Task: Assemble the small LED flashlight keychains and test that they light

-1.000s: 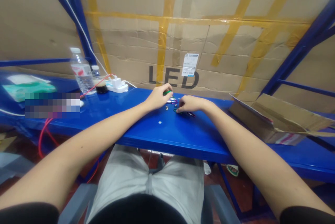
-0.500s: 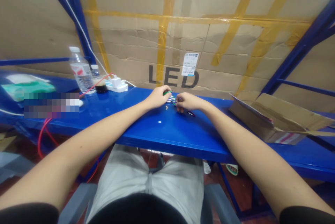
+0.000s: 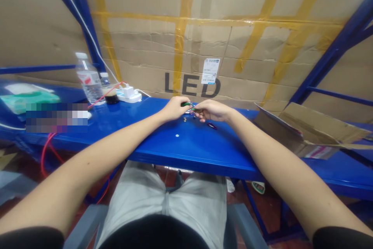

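My left hand (image 3: 176, 108) is closed around a small shiny green carabiner (image 3: 185, 104) over the far part of the blue table. Close beside it, my right hand (image 3: 210, 110) pinches at the carabiner's right end with thumb and forefinger, its other fingers curled below. Some silvery pieces (image 3: 190, 112) lie partly hidden beneath and between the hands. On the table just right of them rests a dark red-purple carabiner (image 3: 212, 126). A tiny brassy metal piece (image 3: 184, 119) lies in front of my left hand, and nearer to me is a small white disc (image 3: 177, 135).
An opened cardboard box (image 3: 311, 132) stands on the blue table (image 3: 186, 148) at the right. To the left are a water bottle (image 3: 88, 80), a smaller bottle with dark liquid (image 3: 110, 95), a white power strip (image 3: 129, 95) and red cables. A large taped carton (image 3: 145, 47) rises behind.
My right hand has lifted slightly and moved toward my left, its fingertips now meeting at the green carabiner. My left hand stays nearly in place.
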`<state>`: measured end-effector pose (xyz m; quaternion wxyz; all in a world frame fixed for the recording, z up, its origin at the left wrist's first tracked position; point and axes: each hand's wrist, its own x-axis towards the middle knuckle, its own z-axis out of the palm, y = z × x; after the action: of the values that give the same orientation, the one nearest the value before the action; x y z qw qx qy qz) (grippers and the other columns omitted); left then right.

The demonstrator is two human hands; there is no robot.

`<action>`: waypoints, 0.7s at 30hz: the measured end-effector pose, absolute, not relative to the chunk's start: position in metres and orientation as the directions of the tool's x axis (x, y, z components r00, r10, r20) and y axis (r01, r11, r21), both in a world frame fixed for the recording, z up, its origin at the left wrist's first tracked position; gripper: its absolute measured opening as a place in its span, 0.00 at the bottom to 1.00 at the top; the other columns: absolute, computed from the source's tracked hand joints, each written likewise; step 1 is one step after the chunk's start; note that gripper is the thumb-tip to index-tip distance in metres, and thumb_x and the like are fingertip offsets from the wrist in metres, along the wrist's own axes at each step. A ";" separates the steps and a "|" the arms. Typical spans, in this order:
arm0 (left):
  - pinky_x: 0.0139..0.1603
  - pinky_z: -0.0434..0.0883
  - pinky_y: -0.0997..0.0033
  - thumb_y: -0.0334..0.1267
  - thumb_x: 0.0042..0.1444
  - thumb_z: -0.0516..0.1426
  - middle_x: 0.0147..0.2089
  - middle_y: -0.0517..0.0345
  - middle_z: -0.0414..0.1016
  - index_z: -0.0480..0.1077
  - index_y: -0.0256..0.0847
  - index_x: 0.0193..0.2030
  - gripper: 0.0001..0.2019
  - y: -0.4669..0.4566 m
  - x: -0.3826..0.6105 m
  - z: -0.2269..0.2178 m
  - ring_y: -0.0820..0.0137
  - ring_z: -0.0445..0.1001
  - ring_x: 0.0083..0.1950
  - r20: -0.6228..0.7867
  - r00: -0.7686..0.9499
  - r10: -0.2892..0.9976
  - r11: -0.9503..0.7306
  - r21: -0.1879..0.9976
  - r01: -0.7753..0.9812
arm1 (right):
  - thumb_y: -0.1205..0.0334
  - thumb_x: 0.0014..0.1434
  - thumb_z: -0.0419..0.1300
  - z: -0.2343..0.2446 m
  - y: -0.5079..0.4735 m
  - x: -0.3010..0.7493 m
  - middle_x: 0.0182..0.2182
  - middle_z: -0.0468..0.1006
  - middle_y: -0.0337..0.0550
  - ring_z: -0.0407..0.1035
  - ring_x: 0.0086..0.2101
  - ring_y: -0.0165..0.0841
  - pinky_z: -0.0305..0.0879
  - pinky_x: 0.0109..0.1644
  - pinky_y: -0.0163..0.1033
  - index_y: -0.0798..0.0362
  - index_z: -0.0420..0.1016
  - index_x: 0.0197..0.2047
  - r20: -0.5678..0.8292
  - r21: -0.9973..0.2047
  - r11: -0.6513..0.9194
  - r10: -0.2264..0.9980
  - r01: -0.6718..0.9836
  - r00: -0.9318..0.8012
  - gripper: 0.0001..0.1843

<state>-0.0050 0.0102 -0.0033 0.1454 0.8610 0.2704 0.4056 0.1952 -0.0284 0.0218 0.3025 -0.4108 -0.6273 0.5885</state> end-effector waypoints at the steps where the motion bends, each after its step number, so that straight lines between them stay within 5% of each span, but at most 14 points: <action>1: 0.40 0.65 0.70 0.36 0.58 0.56 0.32 0.58 0.77 0.74 0.37 0.31 0.07 0.009 -0.005 -0.003 0.70 0.71 0.36 0.628 0.530 0.570 -0.821 0.454 0.345 | 0.71 0.62 0.57 0.023 -0.029 0.196 0.23 0.70 0.42 0.63 0.23 0.26 0.64 0.25 0.32 0.62 0.73 0.34 -0.152 -0.987 -0.104 0.856 0.124 -0.494 0.06; 7: 0.43 0.67 0.70 0.31 0.56 0.57 0.34 0.57 0.79 0.74 0.37 0.32 0.05 0.007 -0.005 -0.001 0.70 0.73 0.37 0.687 0.520 0.508 -0.861 0.382 0.336 | 0.73 0.64 0.51 0.027 -0.028 0.197 0.21 0.59 0.33 0.51 0.20 0.23 0.56 0.22 0.28 0.56 0.63 0.32 -0.276 -0.940 -0.340 0.804 -0.026 -0.527 0.08; 21: 0.45 0.69 0.68 0.30 0.56 0.56 0.36 0.55 0.79 0.74 0.37 0.33 0.06 0.003 -0.002 0.000 0.68 0.74 0.38 0.657 0.547 0.519 -0.854 0.364 0.373 | 0.75 0.62 0.50 0.025 -0.026 0.186 0.18 0.47 0.28 0.39 0.18 0.22 0.43 0.17 0.27 0.49 0.48 0.26 -0.266 -0.962 -0.273 0.898 0.031 -0.351 0.18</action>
<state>-0.0022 0.0026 -0.0001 0.0907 0.8748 0.2549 0.4019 0.1858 -0.0261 0.0252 0.3332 -0.4619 -0.5027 0.6504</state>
